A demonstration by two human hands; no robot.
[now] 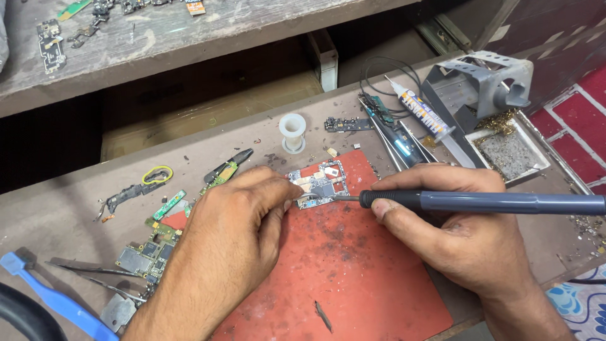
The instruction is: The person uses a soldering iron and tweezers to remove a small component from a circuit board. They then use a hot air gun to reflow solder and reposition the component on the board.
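Left hand point(237, 230) pinching circuit board point(319, 184) flat on red mat point(353, 271), worktop point(63, 208) | right hand point(457, 230) closed around soldering iron point(480, 202), lying left-right, tip touching board's lower edge | board lying between both hands, left nearer.

Mat point(353, 278): matt red rubbery sheet, scuffed and stained grey.
Soldering iron point(486, 202): smooth grey-blue plastic handle, black grip.
Circuit board point(319, 184): shiny metal shields.
Bench point(76, 208): rough, worn wood.
Stand point(486, 79): dull grey metal.
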